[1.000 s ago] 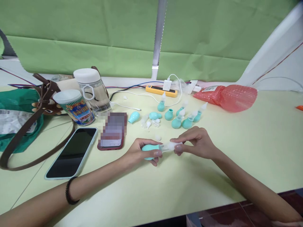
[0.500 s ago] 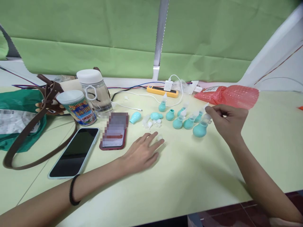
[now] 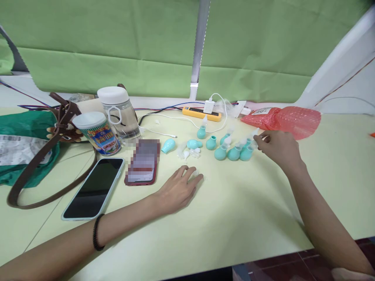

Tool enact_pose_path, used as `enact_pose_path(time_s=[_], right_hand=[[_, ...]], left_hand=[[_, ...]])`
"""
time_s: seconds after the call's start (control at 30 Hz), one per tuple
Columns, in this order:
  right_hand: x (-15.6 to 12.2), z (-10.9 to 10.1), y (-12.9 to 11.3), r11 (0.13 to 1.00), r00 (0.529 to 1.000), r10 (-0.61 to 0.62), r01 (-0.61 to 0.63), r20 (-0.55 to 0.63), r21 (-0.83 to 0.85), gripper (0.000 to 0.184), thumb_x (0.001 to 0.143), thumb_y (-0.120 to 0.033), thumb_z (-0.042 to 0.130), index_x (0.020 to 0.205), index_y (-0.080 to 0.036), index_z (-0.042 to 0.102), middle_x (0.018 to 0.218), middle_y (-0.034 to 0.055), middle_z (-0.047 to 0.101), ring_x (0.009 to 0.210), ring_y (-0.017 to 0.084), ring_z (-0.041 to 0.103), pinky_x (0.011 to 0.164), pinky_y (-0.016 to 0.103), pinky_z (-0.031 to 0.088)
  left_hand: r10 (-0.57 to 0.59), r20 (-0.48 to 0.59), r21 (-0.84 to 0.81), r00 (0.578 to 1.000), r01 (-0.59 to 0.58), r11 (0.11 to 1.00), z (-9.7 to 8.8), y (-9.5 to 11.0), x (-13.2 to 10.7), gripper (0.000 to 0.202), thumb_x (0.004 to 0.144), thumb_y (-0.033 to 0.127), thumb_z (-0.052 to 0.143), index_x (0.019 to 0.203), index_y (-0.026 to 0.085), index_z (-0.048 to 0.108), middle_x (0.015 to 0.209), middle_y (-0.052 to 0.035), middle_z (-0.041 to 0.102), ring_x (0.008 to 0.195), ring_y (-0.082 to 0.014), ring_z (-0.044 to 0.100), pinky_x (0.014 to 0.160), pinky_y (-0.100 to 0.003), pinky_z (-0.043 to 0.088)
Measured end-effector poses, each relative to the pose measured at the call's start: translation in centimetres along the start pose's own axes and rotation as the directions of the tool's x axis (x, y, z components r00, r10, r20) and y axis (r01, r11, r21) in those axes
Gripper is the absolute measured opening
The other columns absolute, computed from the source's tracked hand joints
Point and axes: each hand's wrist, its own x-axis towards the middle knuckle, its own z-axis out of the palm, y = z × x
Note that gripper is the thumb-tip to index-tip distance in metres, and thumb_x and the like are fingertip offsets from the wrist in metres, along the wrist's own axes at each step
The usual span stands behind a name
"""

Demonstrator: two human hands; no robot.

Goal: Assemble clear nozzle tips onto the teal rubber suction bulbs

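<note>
My right hand (image 3: 279,150) pinches the clear tip of a teal bulb syringe (image 3: 245,153) at the right front of a cluster. The bulb stands upright beside other tipped bulb syringes, such as one teal bulb syringe (image 3: 220,152) at the left front. My left hand (image 3: 179,187) rests on the table with fingers apart. A small clear piece (image 3: 195,172) lies partly hidden by its fingers. Just beyond are loose clear tips (image 3: 187,153) and two bulbs on their sides, a left bulb (image 3: 168,145) and a right bulb (image 3: 193,144). One upright bulb (image 3: 211,143) has no tip.
Two phones, a dark-screened phone (image 3: 93,189) and a red-cased phone (image 3: 143,162), lie left of my left hand. Behind them stand a noodle cup (image 3: 99,134) and a water bottle (image 3: 121,117). A yellow power strip (image 3: 202,114) and red bubble wrap (image 3: 293,121) lie at the back.
My right hand has moved the bulb syringe slightly away from me, against the cluster. My left hand's fingers have shifted a little over the small clear piece.
</note>
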Motion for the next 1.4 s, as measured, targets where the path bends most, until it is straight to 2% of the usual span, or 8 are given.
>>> enact_pose_path(time_s=[0.23, 0.33, 0.5, 0.67, 0.87, 1.03, 1.23, 1.4], right_hand=[[0.0, 0.4, -0.1, 1.000, 1.000, -0.027, 0.027, 0.010, -0.003, 0.041, 0.072, -0.047, 0.045, 0.094, -0.016, 0.060, 0.060, 0.0085, 0.060, 0.070, 0.028, 0.054, 0.050, 0.032, 0.037], [-0.3, 0.2, -0.1, 0.999, 0.985, -0.024, 0.018, -0.170, -0.038, 0.042, 0.072, -0.046, 0.046, 0.096, -0.014, 0.059, 0.054, 0.0074, 0.057, 0.064, 0.027, 0.054, 0.050, 0.032, 0.036], [-2.6, 0.9, -2.1, 0.913, 0.766, -0.323, 0.407, -0.556, 0.031, 0.022, 0.077, -0.030, 0.046, 0.078, -0.015, 0.062, 0.049, 0.0047, 0.053, 0.048, 0.016, 0.049, 0.053, 0.030, 0.040], [-6.1, 3.8, -6.6, 0.517, 0.557, -0.753, 0.830, -0.351, 0.209, 0.025, 0.078, -0.018, 0.045, 0.102, -0.019, 0.053, 0.104, 0.0120, 0.057, 0.091, 0.023, 0.053, 0.073, 0.037, 0.045], [-5.6, 7.4, -10.5, 0.586, 0.616, -0.784, 0.777, -0.083, 0.229, 0.046, 0.082, -0.026, 0.036, 0.127, -0.017, 0.028, 0.137, 0.0135, 0.017, 0.123, 0.030, 0.019, 0.089, 0.049, 0.033], [-4.0, 9.7, -11.6, 0.680, 0.695, -0.719, 0.702, 0.003, 0.209, 0.048, 0.081, -0.025, 0.036, 0.126, -0.011, 0.029, 0.130, 0.0166, 0.027, 0.117, 0.032, 0.026, 0.090, 0.048, 0.030], [-4.2, 10.0, -11.6, 0.717, 0.765, -0.631, 0.638, -0.128, 0.279, 0.042, 0.075, -0.022, 0.044, 0.116, -0.013, 0.041, 0.111, 0.0164, 0.038, 0.102, 0.030, 0.037, 0.080, 0.044, 0.039], [-4.7, 10.0, -11.8, 0.665, 0.748, -0.622, 0.660, -0.230, 0.350, 0.029, 0.072, -0.019, 0.047, 0.101, -0.013, 0.049, 0.112, 0.0154, 0.039, 0.104, 0.028, 0.037, 0.086, 0.041, 0.037]], left_hand=[[-0.140, -0.037, 0.179, 0.990, 0.144, 0.973, 0.4, -0.5, 0.2, 0.026, 0.082, 0.016, 0.036, 0.104, 0.017, 0.049, 0.095, -0.0123, 0.052, 0.088, -0.0259, 0.046, 0.071, -0.042, 0.036], [-0.173, -0.078, 0.221, 0.982, 0.186, 0.957, 0.5, -0.7, 0.3, 0.020, 0.084, 0.020, 0.035, 0.091, 0.016, 0.053, 0.082, -0.0095, 0.057, 0.081, -0.0242, 0.050, 0.071, -0.044, 0.032], [-0.139, -0.107, 0.233, 0.985, 0.161, 0.959, 0.8, -0.9, 0.3, 0.020, 0.085, 0.015, 0.033, 0.081, 0.015, 0.053, 0.074, -0.0072, 0.058, 0.076, -0.0220, 0.051, 0.068, -0.042, 0.031], [-0.095, -0.145, 0.094, 0.985, 0.109, 0.990, 0.9, -0.8, 0.1, 0.025, 0.082, 0.015, 0.035, 0.103, 0.012, 0.048, 0.081, -0.0090, 0.058, 0.078, -0.0207, 0.050, 0.065, -0.033, 0.037], [-0.046, -0.128, 0.051, 0.991, 0.053, 0.997, 1.1, -1.1, 0.1, 0.022, 0.082, 0.016, 0.035, 0.092, 0.013, 0.054, 0.081, -0.0090, 0.057, 0.078, -0.0195, 0.050, 0.063, -0.031, 0.041], [-0.029, -0.197, 0.000, 0.980, 0.029, 1.000, 1.4, -1.5, 0.0, 0.020, 0.083, 0.015, 0.036, 0.091, 0.013, 0.054, 0.087, -0.0072, 0.062, 0.083, -0.0178, 0.052, 0.067, -0.029, 0.043], [-0.132, -0.229, -0.066, 0.964, 0.120, 0.991, 1.5, -1.6, -0.2, 0.016, 0.082, 0.021, 0.041, 0.078, 0.014, 0.055, 0.075, -0.0053, 0.063, 0.076, -0.0173, 0.053, 0.062, -0.028, 0.045], [-0.226, -0.190, -0.043, 0.955, 0.222, 0.974, 1.3, -1.6, -0.3, 0.016, 0.081, 0.015, 0.039, 0.085, 0.015, 0.054, 0.086, -0.0068, 0.059, 0.083, -0.0186, 0.049, 0.061, -0.029, 0.046]])
